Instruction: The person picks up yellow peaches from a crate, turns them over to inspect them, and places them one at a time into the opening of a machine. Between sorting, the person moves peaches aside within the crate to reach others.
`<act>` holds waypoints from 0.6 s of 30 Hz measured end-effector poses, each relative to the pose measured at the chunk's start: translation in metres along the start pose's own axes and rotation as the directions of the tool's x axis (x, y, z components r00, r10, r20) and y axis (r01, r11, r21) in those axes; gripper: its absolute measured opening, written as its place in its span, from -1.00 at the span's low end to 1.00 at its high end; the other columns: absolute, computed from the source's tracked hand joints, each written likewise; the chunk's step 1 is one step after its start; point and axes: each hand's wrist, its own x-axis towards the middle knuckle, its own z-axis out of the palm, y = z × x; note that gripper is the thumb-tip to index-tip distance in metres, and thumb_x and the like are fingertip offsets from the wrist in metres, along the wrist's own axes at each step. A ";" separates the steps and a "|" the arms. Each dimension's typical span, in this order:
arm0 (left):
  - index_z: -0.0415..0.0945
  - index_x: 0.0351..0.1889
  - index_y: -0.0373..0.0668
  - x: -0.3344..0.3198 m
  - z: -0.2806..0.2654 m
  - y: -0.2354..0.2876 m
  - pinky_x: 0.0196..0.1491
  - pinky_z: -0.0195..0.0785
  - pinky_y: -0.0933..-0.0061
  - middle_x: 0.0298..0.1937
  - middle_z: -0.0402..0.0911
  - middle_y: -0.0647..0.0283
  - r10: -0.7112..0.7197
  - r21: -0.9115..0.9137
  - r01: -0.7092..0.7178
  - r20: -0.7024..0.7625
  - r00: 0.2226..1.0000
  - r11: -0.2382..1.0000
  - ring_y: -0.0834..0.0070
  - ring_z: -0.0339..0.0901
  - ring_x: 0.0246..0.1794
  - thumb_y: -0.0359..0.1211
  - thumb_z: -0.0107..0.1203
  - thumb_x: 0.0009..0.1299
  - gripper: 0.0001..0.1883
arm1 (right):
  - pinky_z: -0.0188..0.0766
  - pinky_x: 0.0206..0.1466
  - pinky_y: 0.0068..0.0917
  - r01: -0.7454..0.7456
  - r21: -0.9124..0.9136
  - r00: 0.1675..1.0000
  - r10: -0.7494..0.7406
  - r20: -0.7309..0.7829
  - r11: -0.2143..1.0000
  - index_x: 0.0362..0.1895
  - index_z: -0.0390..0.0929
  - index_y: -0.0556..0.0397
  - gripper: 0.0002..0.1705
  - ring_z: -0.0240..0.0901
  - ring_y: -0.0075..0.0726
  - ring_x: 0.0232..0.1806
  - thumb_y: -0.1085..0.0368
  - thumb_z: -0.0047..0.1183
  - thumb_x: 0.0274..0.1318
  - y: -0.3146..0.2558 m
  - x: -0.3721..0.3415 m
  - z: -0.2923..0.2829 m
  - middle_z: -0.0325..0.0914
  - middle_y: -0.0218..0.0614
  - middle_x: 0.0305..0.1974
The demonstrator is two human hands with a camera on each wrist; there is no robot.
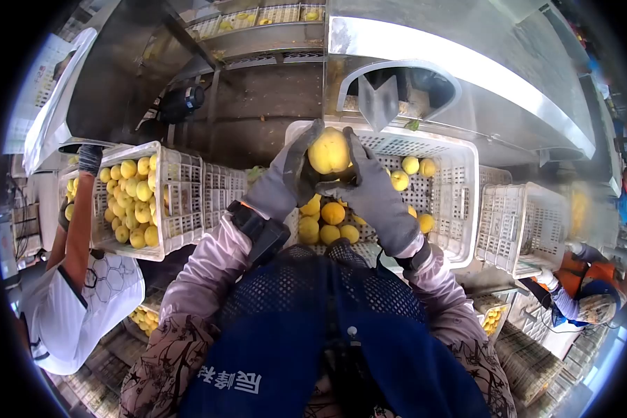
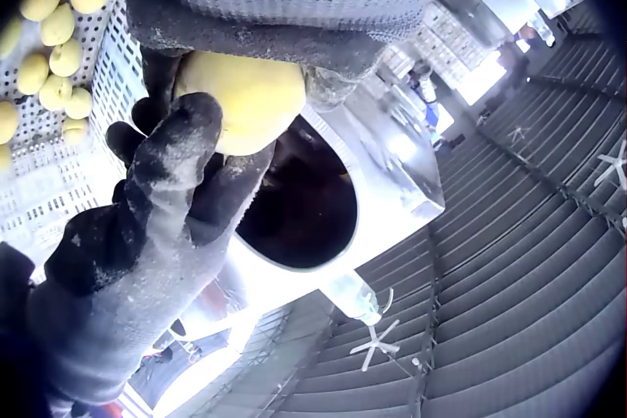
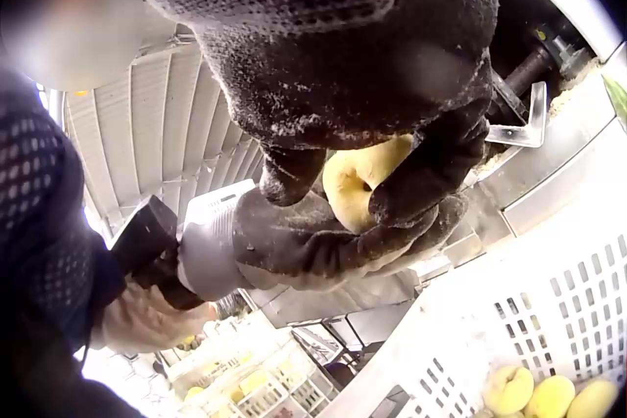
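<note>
A large yellow peach (image 1: 329,151) is held between both gloved hands, over a white plastic crate (image 1: 460,202). My left hand (image 1: 285,174), in a grey glove with dark palm coating, grips its left side. The right hand (image 1: 377,202) curls round the other side, with dark fingertips against the fruit in the left wrist view. In the right wrist view the peach (image 3: 361,183) shows a hollow at its stem end, and the fingers of both hands overlap around it. More peaches (image 1: 331,213) lie in the crate below, partly hidden by the hands.
A metal machine (image 1: 467,90) with a rounded opening stands just beyond the crate. To the left, a person in a white shirt (image 1: 83,292) reaches toward a full crate of peaches (image 1: 159,237). Stacked crates (image 1: 519,223) and another person (image 1: 592,299) are on the right.
</note>
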 end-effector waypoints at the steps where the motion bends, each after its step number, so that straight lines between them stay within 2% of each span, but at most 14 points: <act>1: 0.48 0.25 -0.19 0.003 0.006 -0.003 0.18 0.62 0.12 0.08 0.68 0.10 0.049 0.074 -0.047 -0.030 0.998 0.996 0.22 0.68 0.09 0.05 0.00 0.64 -0.48 | 0.36 0.45 -0.11 0.004 -0.006 1.000 -0.004 -0.012 1.000 0.64 0.00 0.08 0.19 0.32 0.30 0.44 0.16 0.45 0.03 0.003 -0.001 0.000 0.23 0.26 0.47; 2: 0.48 0.25 -0.19 0.000 0.010 -0.002 0.18 0.62 0.12 0.08 0.68 0.10 0.053 0.077 -0.051 -0.020 0.998 0.996 0.22 0.68 0.09 0.05 0.00 0.64 -0.48 | 0.47 0.31 -0.19 -0.021 0.012 0.998 0.022 -0.051 1.000 0.63 0.05 0.04 0.18 0.47 0.18 0.28 0.19 0.49 -0.01 0.011 -0.001 0.001 0.30 0.19 0.43; 3: 0.45 0.30 -0.17 -0.005 0.013 0.000 0.21 0.60 0.19 0.11 0.66 0.14 -0.010 0.081 0.010 0.010 1.000 0.997 0.30 0.65 0.15 0.01 -0.01 0.65 -0.51 | 0.58 0.17 -0.28 -0.046 0.030 0.995 0.049 -0.086 0.998 0.62 0.10 -0.01 0.18 0.61 0.06 0.12 0.22 0.52 -0.04 0.015 -0.001 0.001 0.38 0.12 0.39; 4: 0.42 0.35 -0.15 -0.010 0.018 0.001 0.24 0.59 0.26 0.14 0.64 0.19 -0.075 0.089 0.072 0.037 0.996 0.993 0.37 0.62 0.20 -0.03 -0.01 0.67 -0.52 | 0.54 0.26 -0.21 -0.020 0.076 0.992 0.030 -0.122 0.997 0.61 0.13 -0.03 0.18 0.53 0.07 0.27 0.17 0.53 -0.08 0.002 -0.010 -0.008 0.37 0.12 0.38; 5: 0.42 0.35 -0.15 -0.009 0.019 0.000 0.24 0.59 0.26 0.14 0.64 0.19 -0.073 0.095 0.069 0.044 0.996 0.993 0.37 0.62 0.20 -0.03 -0.01 0.67 -0.52 | 0.54 0.26 -0.21 -0.015 0.074 0.991 0.025 -0.130 0.997 0.61 0.13 -0.03 0.18 0.53 0.07 0.27 0.17 0.53 -0.08 -0.004 -0.017 -0.011 0.37 0.12 0.38; 7: 0.45 0.30 -0.20 -0.007 0.021 -0.005 0.10 0.67 0.17 0.18 0.63 0.09 -0.062 0.334 0.074 -0.048 0.997 0.940 0.27 0.70 0.08 0.07 0.01 0.64 -0.45 | 0.48 0.34 -0.16 0.139 -0.345 0.966 -0.204 -0.158 0.928 0.60 0.15 -0.06 0.22 0.44 0.09 0.36 0.20 0.57 -0.16 -0.009 -0.026 -0.014 0.35 0.10 0.39; 8: 0.45 0.30 -0.20 -0.008 0.023 -0.006 0.10 0.67 0.17 0.18 0.63 0.09 -0.061 0.337 0.072 -0.042 0.997 0.939 0.27 0.70 0.08 0.07 0.01 0.64 -0.45 | 0.44 0.39 -0.15 0.120 -0.246 0.961 -0.174 -0.213 0.962 0.60 0.17 -0.07 0.25 0.38 0.11 0.40 0.20 0.61 -0.21 0.001 -0.024 -0.007 0.32 0.07 0.41; 9: 0.44 0.31 -0.21 -0.007 0.025 -0.006 0.07 0.68 0.19 0.17 0.63 0.09 -0.027 0.392 0.023 0.005 1.000 0.920 0.26 0.71 0.06 0.06 0.01 0.64 -0.45 | 0.44 0.39 -0.15 0.119 -0.251 0.959 -0.177 -0.223 0.961 0.60 0.17 -0.07 0.25 0.38 0.11 0.40 0.20 0.61 -0.21 0.007 -0.020 -0.006 0.32 0.07 0.41; 11: 0.41 0.33 -0.22 -0.003 0.036 -0.003 0.00 0.69 0.23 0.14 0.65 0.10 0.039 0.490 -0.088 0.109 0.993 0.867 0.24 0.72 0.04 0.05 0.01 0.64 -0.44 | 0.43 0.42 -0.17 0.139 -0.023 0.934 -0.139 -0.328 0.990 0.58 0.18 -0.03 0.24 0.37 0.14 0.41 0.19 0.62 -0.21 0.018 -0.004 -0.013 0.32 0.06 0.42; 13: 0.40 0.34 -0.22 0.007 0.047 0.004 -0.03 0.70 0.25 0.12 0.65 0.11 0.072 0.534 -0.158 0.179 0.981 0.831 0.23 0.72 0.02 0.04 0.02 0.65 -0.44 | 0.44 0.41 -0.17 0.167 -0.011 0.905 -0.158 -0.395 0.986 0.54 0.21 0.03 0.20 0.41 0.13 0.39 0.19 0.63 -0.19 0.027 0.013 -0.022 0.38 0.06 0.37; 15: 0.39 0.35 -0.22 0.019 0.056 0.012 -0.05 0.69 0.28 0.12 0.65 0.10 -0.093 0.398 0.080 0.013 0.996 0.914 0.24 0.73 0.00 0.06 0.04 0.63 -0.41 | 0.42 0.38 -0.08 0.178 0.173 0.886 -0.082 -0.456 0.969 0.51 0.20 0.16 0.14 0.39 0.27 0.36 -0.01 0.54 -0.05 0.036 0.034 -0.035 0.38 0.20 0.34; 16: 0.39 0.35 -0.21 0.029 0.039 0.008 -0.05 0.67 0.27 0.12 0.66 0.08 0.034 0.523 -0.050 0.041 0.999 0.851 0.25 0.74 -0.05 0.13 0.03 0.62 -0.37 | 0.42 0.39 -0.09 0.154 0.155 0.875 -0.062 -0.480 0.976 0.49 0.23 0.17 0.10 0.39 0.29 0.36 -0.01 0.52 -0.04 0.051 0.047 -0.036 0.37 0.19 0.35; 17: 0.39 0.35 -0.21 0.025 0.041 0.009 -0.05 0.67 0.27 0.12 0.66 0.08 0.035 0.526 -0.053 0.044 0.998 0.849 0.25 0.74 -0.05 0.13 0.03 0.62 -0.37 | 0.42 0.39 -0.09 0.157 0.154 0.873 -0.064 -0.484 0.975 0.49 0.23 0.17 0.10 0.39 0.29 0.36 -0.01 0.52 -0.04 0.046 0.055 -0.043 0.37 0.19 0.35; 18: 0.37 0.38 -0.24 0.016 0.042 0.007 0.02 0.65 0.31 0.09 0.67 0.05 -0.046 0.438 0.035 0.014 0.999 0.898 0.26 0.73 -0.02 0.12 0.03 0.62 -0.34 | 0.41 0.40 -0.08 0.029 0.026 0.907 -0.015 -0.420 0.999 0.48 0.24 0.20 0.09 0.38 0.30 0.36 -0.01 0.52 -0.04 0.042 0.062 -0.050 0.36 0.19 0.36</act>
